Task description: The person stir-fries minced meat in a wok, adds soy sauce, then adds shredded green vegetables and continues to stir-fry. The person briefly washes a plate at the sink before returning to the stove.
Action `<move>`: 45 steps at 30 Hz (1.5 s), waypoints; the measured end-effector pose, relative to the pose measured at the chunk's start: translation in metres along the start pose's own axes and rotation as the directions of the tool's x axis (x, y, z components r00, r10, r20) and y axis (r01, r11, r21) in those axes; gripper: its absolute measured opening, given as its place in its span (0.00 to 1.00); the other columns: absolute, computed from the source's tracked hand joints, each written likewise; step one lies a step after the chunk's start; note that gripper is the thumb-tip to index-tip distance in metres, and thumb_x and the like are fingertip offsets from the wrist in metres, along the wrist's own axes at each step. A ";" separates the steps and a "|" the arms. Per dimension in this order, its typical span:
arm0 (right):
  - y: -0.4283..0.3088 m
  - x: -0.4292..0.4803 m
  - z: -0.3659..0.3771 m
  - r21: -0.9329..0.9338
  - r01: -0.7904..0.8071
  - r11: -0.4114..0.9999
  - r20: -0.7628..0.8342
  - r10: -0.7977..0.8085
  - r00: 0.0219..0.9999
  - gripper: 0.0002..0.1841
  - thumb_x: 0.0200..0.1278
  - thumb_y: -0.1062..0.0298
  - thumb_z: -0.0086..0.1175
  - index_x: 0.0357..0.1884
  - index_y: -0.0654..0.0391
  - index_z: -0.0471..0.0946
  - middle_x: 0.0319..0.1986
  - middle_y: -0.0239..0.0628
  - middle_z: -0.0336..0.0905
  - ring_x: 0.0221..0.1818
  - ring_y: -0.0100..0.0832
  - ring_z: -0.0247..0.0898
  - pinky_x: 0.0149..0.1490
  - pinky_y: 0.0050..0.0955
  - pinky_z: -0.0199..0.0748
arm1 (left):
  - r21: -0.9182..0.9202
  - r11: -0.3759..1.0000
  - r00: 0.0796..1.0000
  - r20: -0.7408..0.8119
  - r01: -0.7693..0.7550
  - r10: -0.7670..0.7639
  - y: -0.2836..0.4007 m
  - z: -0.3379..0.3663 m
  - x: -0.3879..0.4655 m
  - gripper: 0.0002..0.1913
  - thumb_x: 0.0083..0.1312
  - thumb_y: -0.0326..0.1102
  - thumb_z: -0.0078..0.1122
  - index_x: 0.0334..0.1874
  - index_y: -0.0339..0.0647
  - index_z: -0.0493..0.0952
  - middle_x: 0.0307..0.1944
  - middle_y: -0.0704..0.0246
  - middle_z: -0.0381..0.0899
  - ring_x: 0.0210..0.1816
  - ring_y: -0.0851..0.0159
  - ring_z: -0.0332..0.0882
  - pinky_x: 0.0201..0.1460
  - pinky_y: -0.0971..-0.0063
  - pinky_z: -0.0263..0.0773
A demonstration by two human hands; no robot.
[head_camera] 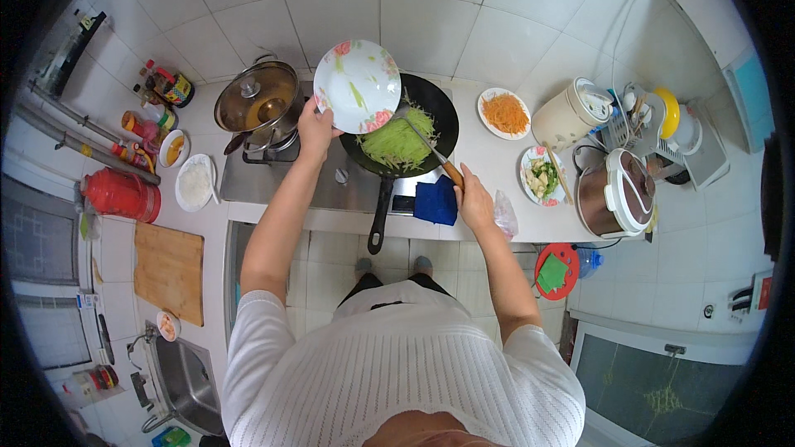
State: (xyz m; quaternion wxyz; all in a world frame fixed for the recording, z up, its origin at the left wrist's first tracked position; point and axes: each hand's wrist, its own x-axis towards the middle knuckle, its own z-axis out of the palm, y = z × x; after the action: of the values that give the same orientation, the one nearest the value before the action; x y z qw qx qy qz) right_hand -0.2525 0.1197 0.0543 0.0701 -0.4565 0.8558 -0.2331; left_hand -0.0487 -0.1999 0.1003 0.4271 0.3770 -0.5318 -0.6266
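Note:
My left hand (317,130) grips the edge of a floral plate (366,74), which is tilted over the left rim of a black frying pan (448,121). A few green shreds cling to the plate. In the pan lies a heap of shredded green vegetable (400,143). My right hand (475,202) is closed around the wooden handle of a metal spatula (425,136), whose head reaches into the heap. The pan's black handle (383,211) points towards me. A folded dark blue cloth (436,200) lies beside my right hand.
Left of the pan stands a lidded pot (264,99). On the right are a plate of carrot shreds (504,113), a plate of chopped scallion and pale slices (540,177) with chopsticks, and a brown cooker (596,195). A cutting board (169,273) and sink (189,379) are at left.

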 end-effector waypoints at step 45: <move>-0.125 0.156 0.083 0.301 0.685 0.663 -0.106 -0.691 0.715 0.34 0.62 0.85 0.44 0.72 0.52 0.69 0.74 0.51 0.61 0.73 0.55 0.59 0.77 0.41 0.59 | 0.119 0.988 0.995 0.001 -0.097 0.097 -0.001 0.004 -0.029 0.26 0.70 0.23 0.52 0.72 0.41 0.69 0.35 0.70 0.84 0.29 0.77 0.80 0.30 0.78 0.83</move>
State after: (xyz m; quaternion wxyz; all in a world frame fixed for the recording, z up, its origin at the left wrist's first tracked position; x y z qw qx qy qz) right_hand -0.2207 -0.0948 0.0533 0.0573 -0.7299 0.5698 -0.3733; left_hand -0.0427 -0.1717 0.1007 0.4352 0.3770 -0.5847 -0.5714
